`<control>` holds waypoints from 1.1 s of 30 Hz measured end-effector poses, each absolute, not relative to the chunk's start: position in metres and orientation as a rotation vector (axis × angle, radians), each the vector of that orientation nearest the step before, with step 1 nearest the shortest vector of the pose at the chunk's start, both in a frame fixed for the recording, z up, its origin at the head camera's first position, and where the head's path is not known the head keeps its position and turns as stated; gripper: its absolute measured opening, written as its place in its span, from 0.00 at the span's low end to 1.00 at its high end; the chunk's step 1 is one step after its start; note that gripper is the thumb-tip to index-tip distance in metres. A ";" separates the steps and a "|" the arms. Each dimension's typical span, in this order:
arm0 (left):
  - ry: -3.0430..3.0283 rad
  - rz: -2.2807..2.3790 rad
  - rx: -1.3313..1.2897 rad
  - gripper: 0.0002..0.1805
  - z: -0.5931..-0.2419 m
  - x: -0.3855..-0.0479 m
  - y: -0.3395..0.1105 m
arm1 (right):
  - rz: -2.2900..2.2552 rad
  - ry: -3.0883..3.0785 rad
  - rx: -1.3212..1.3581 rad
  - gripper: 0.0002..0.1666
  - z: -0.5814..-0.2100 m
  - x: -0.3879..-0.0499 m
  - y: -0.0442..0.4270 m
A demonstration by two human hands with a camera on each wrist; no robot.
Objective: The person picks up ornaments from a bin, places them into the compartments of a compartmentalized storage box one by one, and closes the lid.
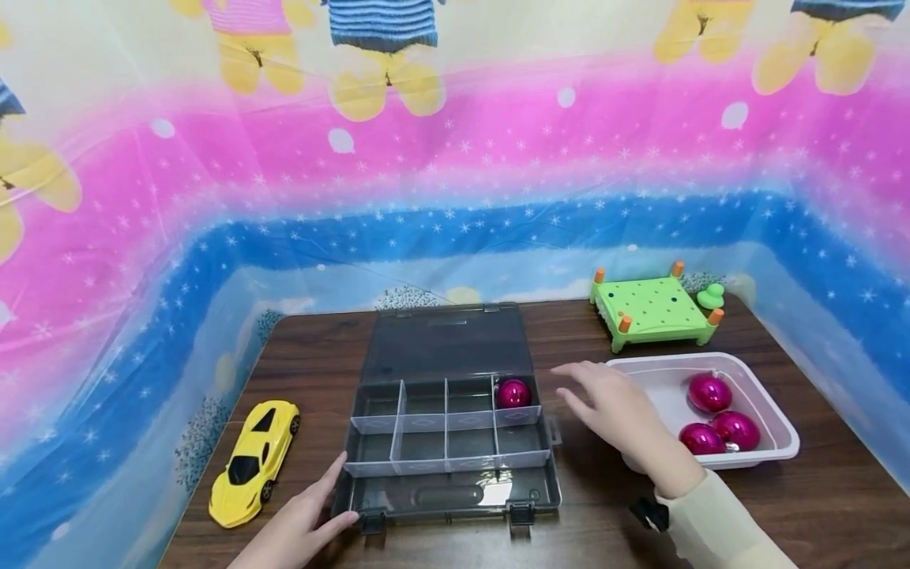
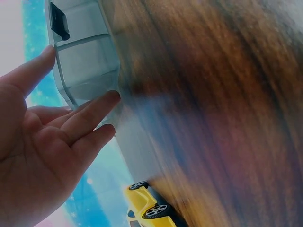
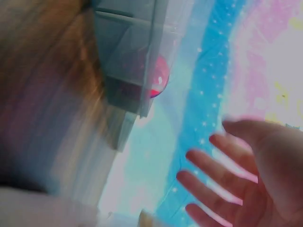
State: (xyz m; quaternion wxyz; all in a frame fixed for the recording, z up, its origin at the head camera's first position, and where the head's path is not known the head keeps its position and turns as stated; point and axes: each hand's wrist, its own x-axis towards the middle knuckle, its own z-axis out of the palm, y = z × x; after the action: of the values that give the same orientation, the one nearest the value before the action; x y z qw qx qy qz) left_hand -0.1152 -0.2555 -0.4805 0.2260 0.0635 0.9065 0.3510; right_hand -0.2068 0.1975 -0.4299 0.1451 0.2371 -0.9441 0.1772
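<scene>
A: How is the left hand [image 1: 302, 518] placed?
B: The left front corner of the grey divided box [image 1: 398, 498] is touched by its thumb and fingers, which are spread and nearly straight; nothing is gripped.
A: And the right hand [image 1: 614, 411]?
B: It is held in the air between the box and the white tub [image 1: 668, 387], its fingers extended and parted, with nothing grasped.
A: Where are the balls seen?
B: 1 magenta ball [image 1: 513, 393] is held in the back row's rightmost compartment [image 1: 522, 416]; 3 more balls [image 1: 711, 393] are grouped in the tub's right half.
A: What else is shown?
B: The lid [image 1: 444, 344] is folded back behind the box. On the wooden table [image 1: 313, 348], a yellow toy car [image 1: 256, 466] is seen at left, and a green toy bed [image 1: 650, 308] behind the tub.
</scene>
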 end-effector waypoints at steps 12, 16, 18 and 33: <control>2.503 0.981 0.152 0.48 -0.460 -0.108 -0.242 | 0.539 -2.875 0.263 0.23 -0.436 -0.192 0.273; 2.507 0.966 0.133 0.49 -0.459 -0.108 -0.241 | 0.556 -2.963 0.222 0.28 -0.442 -0.192 0.289; 2.512 0.953 0.119 0.49 -0.459 -0.108 -0.240 | 0.555 -2.996 0.202 0.30 -0.446 -0.192 0.294; 2.527 0.933 0.117 0.49 -0.460 -0.109 -0.240 | 0.484 -3.077 0.223 0.33 -0.456 -0.195 0.294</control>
State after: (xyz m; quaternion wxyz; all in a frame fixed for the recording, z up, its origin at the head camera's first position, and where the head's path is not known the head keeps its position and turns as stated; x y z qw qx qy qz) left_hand -0.1085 -0.2403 -0.4599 0.2207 0.0425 0.9141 0.3374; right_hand -0.1955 0.2937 -0.4564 0.0095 0.0714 -0.9853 0.1551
